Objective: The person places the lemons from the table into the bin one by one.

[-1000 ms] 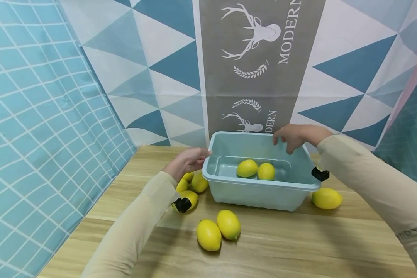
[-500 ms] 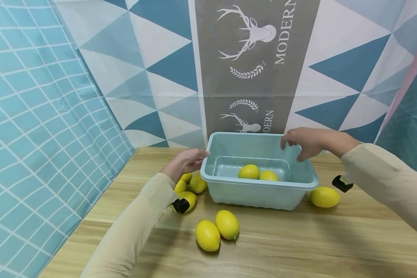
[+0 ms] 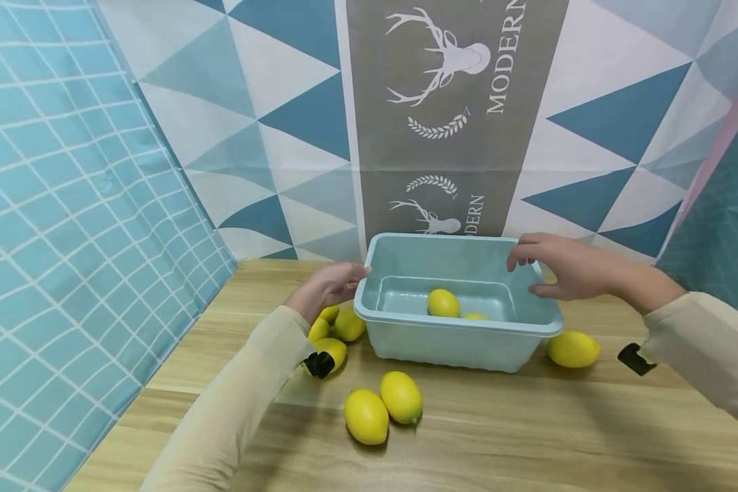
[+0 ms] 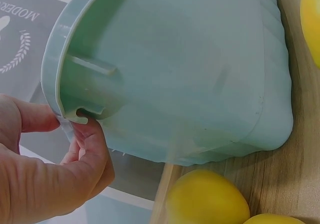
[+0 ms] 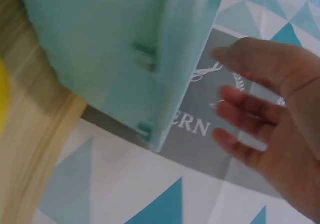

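Observation:
A pale blue-green plastic bin (image 3: pixel 449 345) stands on the wooden table with two lemons inside: one lemon (image 3: pixel 444 303) shows well, while the front wall hides most of the other lemon (image 3: pixel 475 316). At the bin's left end my left hand (image 3: pixel 332 287) pinches the rim; in the left wrist view the thumb lies on top and curled fingers sit under the lip. Over the bin's right end hovers my right hand (image 3: pixel 568 266), fingers loosely bent and nothing in them. In the right wrist view that right hand (image 5: pixel 280 109) is apart from the rim.
Several lemons (image 3: pixel 350 323) cluster on the table (image 3: pixel 498 430) left of the bin, partly behind my left wrist. Two lemons (image 3: pixel 402 398) lie in front of it. Another lemon (image 3: pixel 573 349) rests by its right end. A patterned cloth wall (image 3: pixel 307 137) rises close behind.
My right hand has drawn back to the right from over the bin's inside. The two lemons in the bin have rolled a little, one now mostly behind the front wall. My left hand stays put.

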Demonstrator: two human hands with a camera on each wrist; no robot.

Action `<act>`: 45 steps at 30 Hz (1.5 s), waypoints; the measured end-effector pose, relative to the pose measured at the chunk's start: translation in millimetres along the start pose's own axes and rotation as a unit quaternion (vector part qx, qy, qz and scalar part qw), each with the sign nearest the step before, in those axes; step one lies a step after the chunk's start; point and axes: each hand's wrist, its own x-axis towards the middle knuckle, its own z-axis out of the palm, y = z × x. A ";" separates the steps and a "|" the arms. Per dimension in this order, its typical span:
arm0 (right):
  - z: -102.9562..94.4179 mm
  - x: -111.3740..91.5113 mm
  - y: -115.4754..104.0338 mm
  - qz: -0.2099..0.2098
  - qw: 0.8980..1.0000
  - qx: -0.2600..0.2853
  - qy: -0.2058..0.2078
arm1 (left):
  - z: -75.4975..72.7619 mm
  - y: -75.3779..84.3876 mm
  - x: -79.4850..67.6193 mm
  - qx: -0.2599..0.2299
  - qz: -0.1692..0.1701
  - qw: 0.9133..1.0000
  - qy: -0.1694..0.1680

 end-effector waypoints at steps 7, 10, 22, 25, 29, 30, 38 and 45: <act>12.9 -17.5 3.7 -0.047 0.991 -0.046 0.115 | -2.1 0.4 0.6 -0.008 0.001 1.000 -0.004; 16.0 -24.0 4.2 -0.034 0.989 -0.052 0.133 | -1.9 0.4 0.7 -0.006 0.001 1.000 -0.006; 21.2 -44.8 14.1 -0.022 0.978 -0.071 0.194 | -0.7 3.3 1.3 -0.006 -0.001 1.000 -0.007; 24.3 -52.3 18.6 -0.026 0.975 -0.074 0.209 | -0.4 3.3 1.6 -0.004 0.000 1.000 -0.007; 30.6 -62.4 24.2 -0.012 0.972 -0.072 0.224 | -0.5 2.7 1.8 -0.005 -0.001 1.000 -0.006; 32.5 -64.6 25.9 -0.010 0.971 -0.071 0.228 | -0.6 2.6 1.7 -0.005 -0.002 1.000 -0.004; 49.3 -82.3 42.7 0.012 0.967 -0.087 0.239 | -0.9 2.4 0.8 -0.002 0.002 1.000 0.000; 64.0 -102.5 50.9 0.048 0.973 -0.107 0.201 | -0.8 1.2 0.1 -0.010 0.003 1.000 -0.002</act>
